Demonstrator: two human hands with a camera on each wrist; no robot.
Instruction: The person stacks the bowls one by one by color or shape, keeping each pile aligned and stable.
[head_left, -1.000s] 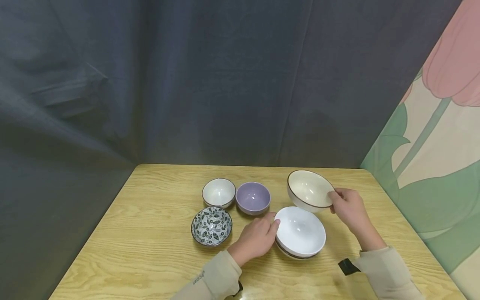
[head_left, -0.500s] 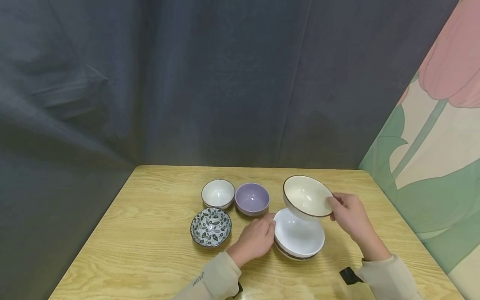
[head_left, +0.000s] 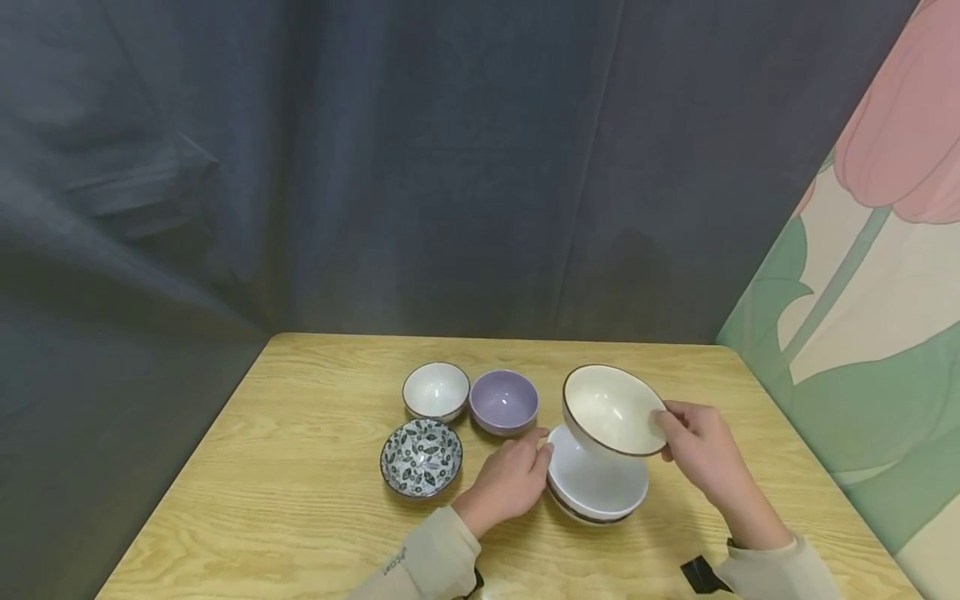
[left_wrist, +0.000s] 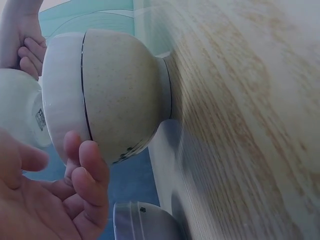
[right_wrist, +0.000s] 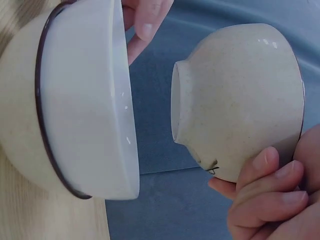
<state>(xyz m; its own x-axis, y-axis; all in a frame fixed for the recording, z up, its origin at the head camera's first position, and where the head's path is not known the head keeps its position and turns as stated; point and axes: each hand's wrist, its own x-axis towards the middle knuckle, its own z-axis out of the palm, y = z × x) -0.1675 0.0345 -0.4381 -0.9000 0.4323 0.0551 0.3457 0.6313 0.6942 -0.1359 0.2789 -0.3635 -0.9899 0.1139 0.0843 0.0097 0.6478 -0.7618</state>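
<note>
Pinching the cream bowl (head_left: 603, 404) by its rim, your right hand (head_left: 705, 437) has the thumb over the inner wall and the fingers curled against the outside; that edge hold seems chosen to leave the foot free underneath. You hold the bowl up over the far part of the stack, with a gap below it in the right wrist view, and its gripped side tips lower. Your left hand (head_left: 510, 475) is loosely bent rather than clenched, fingertips touching the side of the white bowl (head_left: 592, 483), probably to steady the stack. That bowl sits in the lower bowl (left_wrist: 120, 75), which stands on the table (head_left: 285, 467).

The cream bowl has a glossy, warm interior, a thin dark brown rim, a pale, faintly speckled outside and a plain foot ring; a small dark mark shows on its underside. To your left, the purple bowl (head_left: 504, 400), small white bowl (head_left: 437, 390) and leaf-patterned bowl (head_left: 422, 460) sit close together, upright, perhaps kept there to leave your hands room.
</note>
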